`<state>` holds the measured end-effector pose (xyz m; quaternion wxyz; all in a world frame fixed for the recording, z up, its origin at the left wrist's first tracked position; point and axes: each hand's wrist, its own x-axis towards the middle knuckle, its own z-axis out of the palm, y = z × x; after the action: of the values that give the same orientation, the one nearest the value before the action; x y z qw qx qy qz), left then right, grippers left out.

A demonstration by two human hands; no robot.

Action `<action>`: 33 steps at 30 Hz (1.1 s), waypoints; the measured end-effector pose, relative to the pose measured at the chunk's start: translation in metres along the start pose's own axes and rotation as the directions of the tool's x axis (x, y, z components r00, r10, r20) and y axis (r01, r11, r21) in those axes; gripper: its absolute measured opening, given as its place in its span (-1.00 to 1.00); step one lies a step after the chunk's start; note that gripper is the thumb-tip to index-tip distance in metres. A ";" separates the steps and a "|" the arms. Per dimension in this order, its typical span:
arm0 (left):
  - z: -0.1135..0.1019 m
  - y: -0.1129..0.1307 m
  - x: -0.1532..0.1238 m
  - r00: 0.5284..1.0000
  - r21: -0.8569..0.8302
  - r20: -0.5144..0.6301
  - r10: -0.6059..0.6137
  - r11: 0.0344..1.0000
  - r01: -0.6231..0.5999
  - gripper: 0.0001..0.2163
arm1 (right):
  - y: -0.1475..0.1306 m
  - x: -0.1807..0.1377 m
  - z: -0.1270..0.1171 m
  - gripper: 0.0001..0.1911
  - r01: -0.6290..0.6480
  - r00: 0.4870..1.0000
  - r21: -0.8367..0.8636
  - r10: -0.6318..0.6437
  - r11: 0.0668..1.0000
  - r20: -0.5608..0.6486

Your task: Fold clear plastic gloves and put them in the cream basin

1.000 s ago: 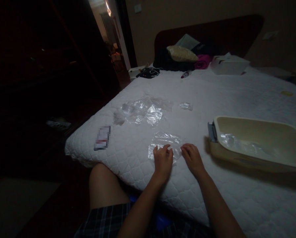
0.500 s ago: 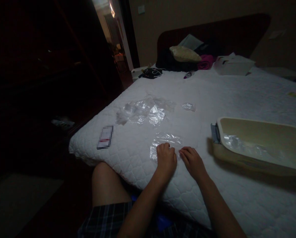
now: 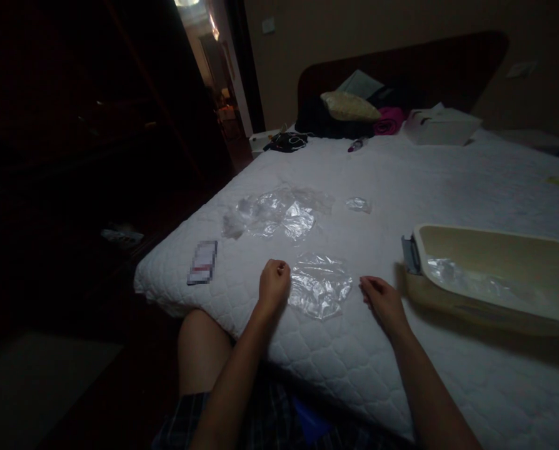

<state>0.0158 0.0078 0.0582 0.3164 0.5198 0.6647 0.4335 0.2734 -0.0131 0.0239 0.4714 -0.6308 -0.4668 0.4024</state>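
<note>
Dim bedroom light falls over a white quilted bed [image 3: 340, 359], with a dark headboard [image 3: 467, 56] at its far end. On the near part of the quilt a clear plastic sheet [image 3: 321, 290] lies spread out, roughly round and wrinkled, between my two hands. My left grip [image 3: 274, 284] is curled at its left edge; I cannot tell whether the fingers pinch the film. My right grip [image 3: 382, 300] has thumb and fingers drawn close together just beside the right edge, and whether any film is between them I cannot tell.

Beyond the sheet lie a larger crumpled heap of clear plastic [image 3: 277, 212] and a small plastic piece [image 3: 359, 204]. To the right stands a cream tub [image 3: 490, 240] with more clear plastic inside; to the left lies a dark-edged flat object [image 3: 203, 262], its face blurred.
</note>
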 end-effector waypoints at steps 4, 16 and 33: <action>-0.013 -0.020 0.025 0.970 -0.089 0.197 -0.140 0.983 0.160 -0.79 | -0.010 0.008 -0.001 -0.54 -0.108 0.969 -0.006 0.107 0.994 0.223; -0.009 -0.026 0.048 0.773 -0.251 0.620 -0.131 0.901 0.354 -0.64 | -0.014 0.017 0.009 -0.43 -0.144 0.949 0.096 0.110 0.985 0.294; -0.003 -0.035 0.042 0.818 -0.345 0.574 -0.041 0.894 0.287 -0.67 | -0.006 0.016 0.015 -0.60 0.032 0.989 0.067 -0.041 0.997 0.141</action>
<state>-0.0125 0.0443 0.0292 0.6346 0.4822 0.4799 0.3666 0.2619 0.0062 0.0253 0.4643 -0.5761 -0.4976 0.4527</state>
